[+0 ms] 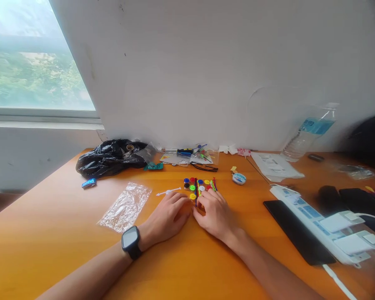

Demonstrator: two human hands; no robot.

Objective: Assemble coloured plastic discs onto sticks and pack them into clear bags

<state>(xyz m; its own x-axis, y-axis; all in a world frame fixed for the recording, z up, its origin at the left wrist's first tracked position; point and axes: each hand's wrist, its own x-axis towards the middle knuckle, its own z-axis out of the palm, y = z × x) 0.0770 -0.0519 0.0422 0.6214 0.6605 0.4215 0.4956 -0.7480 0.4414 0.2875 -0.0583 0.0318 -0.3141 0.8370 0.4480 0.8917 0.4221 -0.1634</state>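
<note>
Both my hands rest on the orange table [50, 233] with their fingertips meeting. My left hand [168, 216], with a dark smartwatch [131, 241] on its wrist, has its fingers curled down by a yellow button. My right hand [214, 212] is curled too, its fingertips at a cluster of small coloured buttons and thin coloured sticks [200, 186]. What the fingers pinch, if anything, is hidden. A white plastic stick [168, 192] lies just left of the cluster.
An empty clear plastic bag [125, 206] lies to the left. A black plastic bag [109, 158], packets, glasses [203, 167] and a small reel [239, 178] sit near the wall. A power strip [318, 218], black phone [296, 231] and water bottle [309, 131] are at the right.
</note>
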